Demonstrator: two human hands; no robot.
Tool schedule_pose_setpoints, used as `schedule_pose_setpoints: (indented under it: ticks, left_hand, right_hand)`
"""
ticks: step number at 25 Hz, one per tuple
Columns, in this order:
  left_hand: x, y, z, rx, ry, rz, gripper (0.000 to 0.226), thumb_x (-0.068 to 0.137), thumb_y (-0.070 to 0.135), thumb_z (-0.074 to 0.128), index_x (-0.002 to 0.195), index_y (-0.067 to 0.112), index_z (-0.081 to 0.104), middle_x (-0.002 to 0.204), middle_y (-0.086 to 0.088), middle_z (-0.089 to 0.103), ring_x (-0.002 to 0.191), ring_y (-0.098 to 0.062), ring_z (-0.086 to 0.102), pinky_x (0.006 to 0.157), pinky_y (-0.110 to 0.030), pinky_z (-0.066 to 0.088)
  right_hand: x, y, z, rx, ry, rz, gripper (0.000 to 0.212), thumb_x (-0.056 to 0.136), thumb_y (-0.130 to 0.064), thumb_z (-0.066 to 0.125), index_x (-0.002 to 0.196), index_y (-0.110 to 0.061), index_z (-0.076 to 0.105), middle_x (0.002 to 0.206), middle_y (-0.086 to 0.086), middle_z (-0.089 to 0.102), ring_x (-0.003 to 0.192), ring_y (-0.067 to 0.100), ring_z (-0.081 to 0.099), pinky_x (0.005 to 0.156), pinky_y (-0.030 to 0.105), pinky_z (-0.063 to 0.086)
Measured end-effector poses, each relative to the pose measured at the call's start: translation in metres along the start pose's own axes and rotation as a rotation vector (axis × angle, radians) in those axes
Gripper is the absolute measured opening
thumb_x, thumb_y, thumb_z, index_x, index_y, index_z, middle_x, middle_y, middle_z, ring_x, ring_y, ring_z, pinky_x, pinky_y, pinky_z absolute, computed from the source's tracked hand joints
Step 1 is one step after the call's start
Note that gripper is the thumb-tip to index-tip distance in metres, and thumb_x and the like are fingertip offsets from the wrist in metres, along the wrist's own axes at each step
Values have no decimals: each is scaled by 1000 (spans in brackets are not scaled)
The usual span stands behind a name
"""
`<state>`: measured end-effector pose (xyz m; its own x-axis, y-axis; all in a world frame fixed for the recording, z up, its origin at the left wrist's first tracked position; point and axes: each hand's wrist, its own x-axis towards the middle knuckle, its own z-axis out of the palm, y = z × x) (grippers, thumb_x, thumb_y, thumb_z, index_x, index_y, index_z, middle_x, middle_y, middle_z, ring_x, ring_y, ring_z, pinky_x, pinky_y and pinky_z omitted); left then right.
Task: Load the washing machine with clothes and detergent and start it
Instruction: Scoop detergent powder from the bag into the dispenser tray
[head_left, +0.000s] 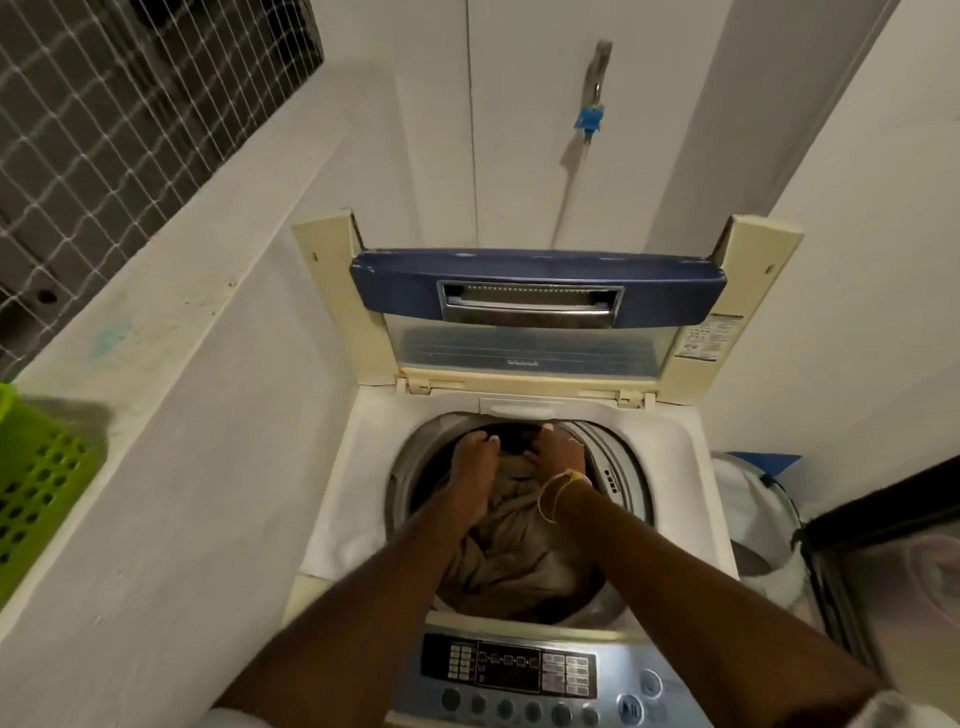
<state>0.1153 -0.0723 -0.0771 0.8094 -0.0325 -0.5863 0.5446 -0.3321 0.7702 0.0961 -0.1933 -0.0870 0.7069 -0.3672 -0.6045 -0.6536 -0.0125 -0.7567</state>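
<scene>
A top-loading washing machine (358, 467) stands below me with its blue-edged lid (535, 301) raised upright at the back. Brown and beige clothes (514, 545) fill the steel drum. My left hand (470, 467) and my right hand (558, 449) both reach into the drum and press flat on the clothes at its far side, fingers pointing away from me. A yellow thread band circles my right wrist. The control panel (524, 670) with buttons and a dark display lies at the near edge, between my forearms. No detergent is in view.
A white ledge wall runs along the left, with a green perforated basket (36, 483) on it and netted window bars above. A tap with a blue fitting (589, 119) hangs on the back wall. A white laundry bag (753, 519) and a dark appliance edge (883, 525) sit at the right.
</scene>
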Motion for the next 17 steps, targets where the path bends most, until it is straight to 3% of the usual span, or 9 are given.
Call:
schedule_pose_setpoints:
  ticks: [2, 3, 6, 8, 10, 12, 14, 17]
  left_hand:
    - [18, 5, 10, -378, -55, -218, 36, 101, 20, 47, 131, 2, 56, 134, -17, 58, 122, -35, 55, 109, -48, 42]
    - [21, 8, 15, -578, -84, -279, 36, 101, 15, 47, 132, 0, 54, 135, -16, 56, 126, -35, 53, 111, -47, 40]
    - [21, 19, 25, -893, -36, -212, 29, 98, 6, 49, 126, -2, 55, 130, -20, 58, 123, -34, 55, 109, -45, 43]
    - [19, 25, 27, -948, -33, -178, 29, 99, 6, 48, 126, -2, 55, 128, -22, 60, 119, -33, 58, 106, -43, 45]
    - [23, 25, 27, -994, -25, -195, 32, 100, 7, 47, 131, -1, 52, 131, -22, 58, 123, -33, 55, 110, -43, 41]
    - [30, 19, 27, -1010, -35, -212, 34, 100, 13, 50, 132, 2, 52, 134, -21, 57, 126, -32, 54, 112, -44, 39]
    - [37, 10, 28, -1012, -65, -210, 42, 98, 29, 56, 131, 3, 53, 132, -18, 58, 124, -30, 55, 111, -44, 40]
    - [36, -1, 28, -976, -57, -185, 52, 91, 48, 61, 120, 5, 57, 121, -19, 62, 117, -32, 59, 105, -43, 48]
  right_hand:
    - [24, -2, 5, 343, -72, 134, 39, 104, -18, 34, 133, 7, 45, 131, 24, 54, 122, 39, 54, 101, 46, 47]
    - [26, -6, 5, 483, -56, 168, 36, 104, -18, 32, 129, 3, 48, 124, 20, 56, 120, 37, 56, 98, 46, 48]
    - [43, -9, 8, 756, 1, 214, 27, 104, -14, 35, 100, -1, 58, 97, 14, 64, 100, 29, 65, 91, 43, 50]
    - [48, -10, 11, 819, 38, 237, 27, 102, -18, 40, 99, 0, 60, 85, 12, 66, 79, 23, 67, 81, 39, 54]
    - [52, -7, 12, 851, 56, 248, 26, 102, -24, 42, 103, -5, 60, 77, 8, 67, 68, 18, 65, 65, 30, 53]
    - [54, -4, 13, 874, 53, 246, 28, 101, -30, 44, 93, -8, 60, 68, 3, 62, 60, 15, 59, 55, 26, 47]
    - [52, -5, 17, 922, 40, 237, 33, 101, -33, 43, 83, -10, 57, 65, 3, 56, 57, 15, 52, 53, 25, 43]
    - [39, 1, 23, 962, 66, 239, 25, 100, -30, 42, 92, -10, 56, 72, 5, 53, 59, 16, 49, 53, 27, 43]
